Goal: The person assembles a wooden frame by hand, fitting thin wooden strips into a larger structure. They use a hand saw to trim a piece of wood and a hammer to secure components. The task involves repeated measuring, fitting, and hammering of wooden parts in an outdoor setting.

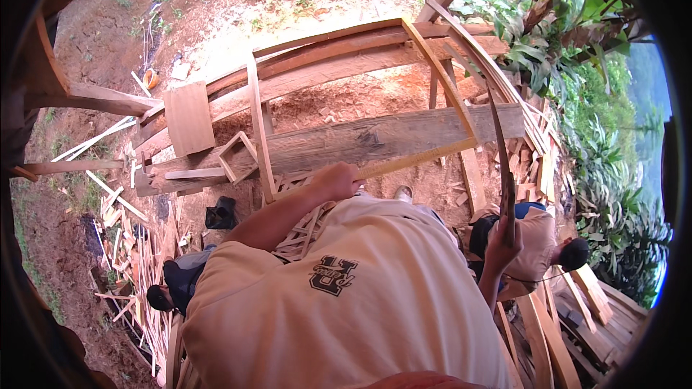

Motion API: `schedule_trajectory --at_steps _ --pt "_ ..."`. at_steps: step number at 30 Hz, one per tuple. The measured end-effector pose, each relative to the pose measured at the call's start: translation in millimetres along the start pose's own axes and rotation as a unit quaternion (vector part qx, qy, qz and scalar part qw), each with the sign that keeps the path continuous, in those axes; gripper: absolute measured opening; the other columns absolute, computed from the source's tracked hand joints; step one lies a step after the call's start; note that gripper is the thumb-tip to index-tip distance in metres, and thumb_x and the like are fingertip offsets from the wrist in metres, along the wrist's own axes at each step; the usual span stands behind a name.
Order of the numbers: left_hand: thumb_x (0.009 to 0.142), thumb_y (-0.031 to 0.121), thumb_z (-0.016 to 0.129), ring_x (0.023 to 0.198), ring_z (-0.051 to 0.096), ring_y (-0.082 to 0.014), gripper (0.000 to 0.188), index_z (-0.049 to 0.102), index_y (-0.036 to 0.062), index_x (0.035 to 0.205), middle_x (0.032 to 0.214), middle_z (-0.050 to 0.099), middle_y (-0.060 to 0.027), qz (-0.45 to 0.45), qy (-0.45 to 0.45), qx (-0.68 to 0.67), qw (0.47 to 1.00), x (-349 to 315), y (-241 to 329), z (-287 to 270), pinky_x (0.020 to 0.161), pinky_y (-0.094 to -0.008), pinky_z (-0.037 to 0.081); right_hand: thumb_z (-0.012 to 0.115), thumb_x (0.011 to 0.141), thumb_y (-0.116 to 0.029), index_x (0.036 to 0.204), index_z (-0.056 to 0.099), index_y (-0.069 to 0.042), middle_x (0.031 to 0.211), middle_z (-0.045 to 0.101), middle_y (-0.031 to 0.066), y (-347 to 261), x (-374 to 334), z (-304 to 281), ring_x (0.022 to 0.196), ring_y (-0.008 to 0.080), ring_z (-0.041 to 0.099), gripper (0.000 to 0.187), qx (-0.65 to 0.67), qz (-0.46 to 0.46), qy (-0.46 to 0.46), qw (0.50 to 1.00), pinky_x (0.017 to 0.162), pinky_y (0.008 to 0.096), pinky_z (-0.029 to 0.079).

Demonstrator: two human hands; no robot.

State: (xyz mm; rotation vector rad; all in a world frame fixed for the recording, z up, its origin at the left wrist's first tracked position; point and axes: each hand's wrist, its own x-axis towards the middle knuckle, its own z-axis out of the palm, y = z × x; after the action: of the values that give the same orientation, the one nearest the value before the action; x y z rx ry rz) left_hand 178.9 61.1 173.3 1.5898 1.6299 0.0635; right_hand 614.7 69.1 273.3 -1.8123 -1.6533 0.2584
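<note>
A light rectangular wooden frame [435, 62] rests across the workbench in front of me. My left hand [337, 181] is closed around its near rail [418, 155], toward the left end. Out to the right, my right hand [503, 245] grips the handle of a long-bladed hand tool [500, 133]. Its narrow dark blade points away from me, past the frame's right near corner. The blade shows almost edge-on, so I cannot tell whether it is a saw or a machete.
The bench has thick planks [375, 137], with a thin wooden panel [189, 118] and a small box frame [237, 158] at its left. Long slats [497, 65] lean at right. Two people [535, 245] are close by, one each side. Scrap strips [144, 302] cover the left ground.
</note>
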Motion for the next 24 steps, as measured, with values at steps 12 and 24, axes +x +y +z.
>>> schedule_trajectory --at_steps 12,24 --pt "0.092 0.033 0.071 0.073 0.071 -0.0409 0.033 0.074 -0.0003 0.094 0.078 0.07 -0.0253 -0.096 0.082 -0.072 0.989 16.4 15.2 -29.2 0.07 -0.0489 0.055 0.065 0.103 -0.019 0.09 0.066 0.004 0.07 0.061 0.0133 -15.4 6.2 33.1 0.062 0.0246 0.056 0.026 0.023 0.0 0.015 1.0 0.059 0.039 0.043" --pt "0.094 0.038 0.067 0.078 0.073 -0.0418 0.039 0.076 0.0 0.099 0.083 0.073 -0.0232 -0.235 0.214 -0.082 0.944 127.4 43.0 4.9 0.072 -0.0512 0.058 0.069 0.099 -0.012 0.08 0.059 0.0 0.062 0.047 0.002 52.2 155.8 74.6 0.059 0.0108 0.041 0.025 0.158 -0.041 -0.136 0.977 0.053 0.0326 0.034"
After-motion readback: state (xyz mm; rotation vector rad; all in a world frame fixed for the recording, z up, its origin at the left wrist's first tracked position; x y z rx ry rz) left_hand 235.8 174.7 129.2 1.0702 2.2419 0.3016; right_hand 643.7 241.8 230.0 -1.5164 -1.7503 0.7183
